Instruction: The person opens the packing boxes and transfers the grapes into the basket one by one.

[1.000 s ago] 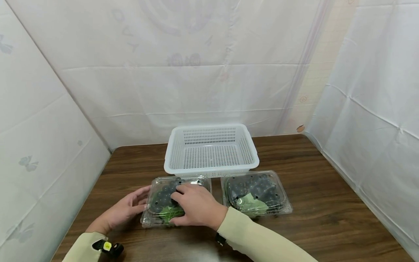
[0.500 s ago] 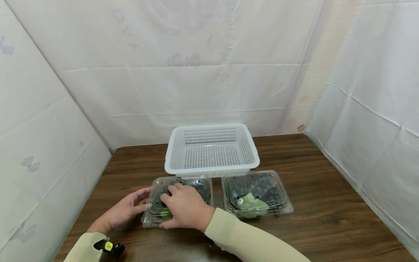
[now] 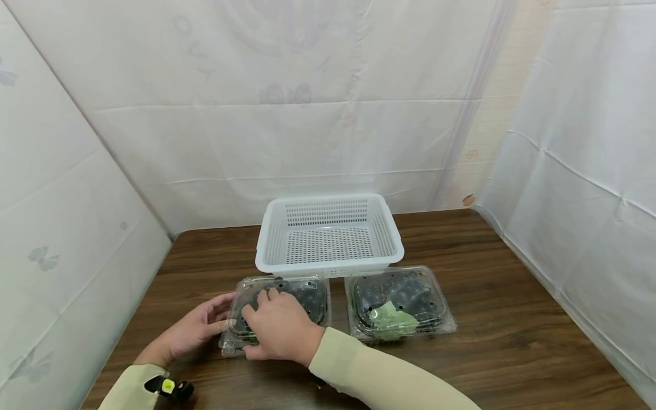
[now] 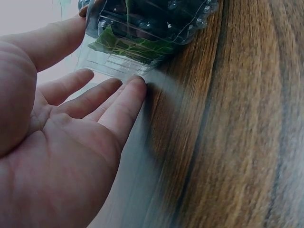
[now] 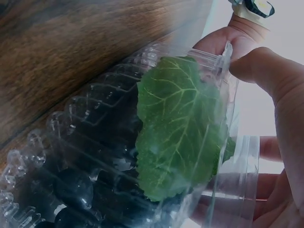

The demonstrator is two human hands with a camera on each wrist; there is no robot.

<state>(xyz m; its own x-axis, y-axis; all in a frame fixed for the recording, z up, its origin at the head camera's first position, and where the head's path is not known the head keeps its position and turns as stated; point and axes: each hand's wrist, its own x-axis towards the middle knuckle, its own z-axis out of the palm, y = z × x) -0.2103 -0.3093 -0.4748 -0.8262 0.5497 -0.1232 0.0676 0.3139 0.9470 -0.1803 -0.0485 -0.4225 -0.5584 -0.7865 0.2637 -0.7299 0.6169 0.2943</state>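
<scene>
A clear plastic clamshell box (image 3: pixel 312 296) of dark, round, grape-like fruit lies on the table, left of centre. My right hand (image 3: pixel 283 327) spans its lid, fingers across the top and thumb at the front rim. In the right wrist view, that thumb (image 5: pixel 259 71) meets the box's corner lip, beside a green leaf (image 5: pixel 173 128) seen through the plastic. At the box's left end is my left hand (image 3: pixel 197 327); its fingers reach out fairly straight and the tips touch the edge. The left wrist view shows those fingertips (image 4: pixel 137 88) against the clear rim.
A second clear box (image 3: pixel 400 302) with dark fruit and a pale green leaf sits just to the right. Behind both boxes stands a white perforated basket (image 3: pixel 328 267). The brown wooden table (image 3: pixel 492 319) meets white sheeting (image 3: pixel 318 142) at the back and sides.
My right hand has slid left across the lid toward the box's left end, uncovering more of its right side. My left hand and the boxes stay about where they were.
</scene>
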